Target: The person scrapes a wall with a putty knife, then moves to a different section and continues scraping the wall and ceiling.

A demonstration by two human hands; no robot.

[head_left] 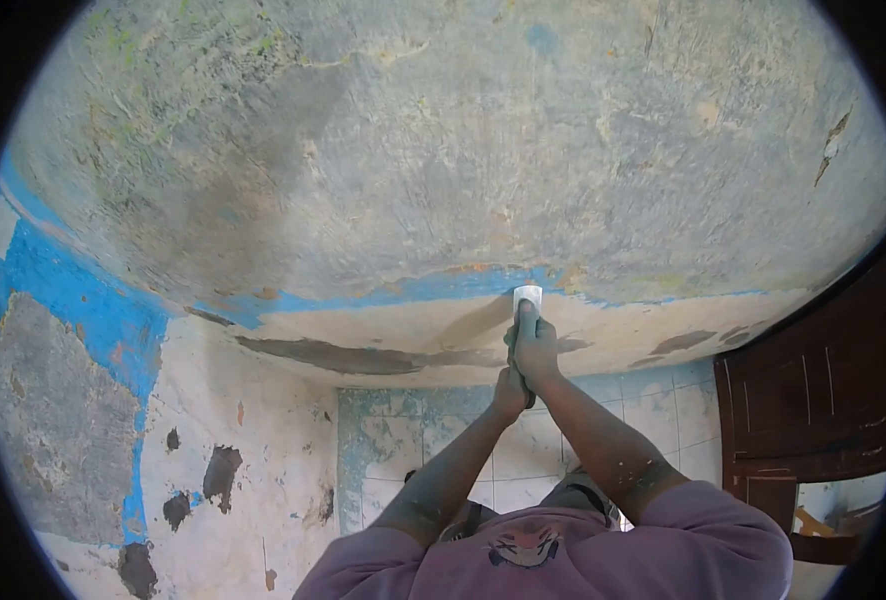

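A scraper (528, 294) with a pale, wide blade stands with its edge at the wall, at the lower border of a strip of blue paint (413, 287). My right hand (536, 350) is closed around it just behind the blade, fingers wrapped and thumb lying along it. Lower down, my left hand (510, 394) grips the handle end. Most of the handle is hidden by my fingers. Above the blade the wall (523, 150) is bare, rough grey plaster; below the blue strip it is off-white with dark grey patches.
On the left, a side wall (263, 440) carries peeling blue and white paint with grey patches. A dark brown wooden door (813, 390) stands at the right. Pale, stained floor tiles (523, 450) lie below my arms.
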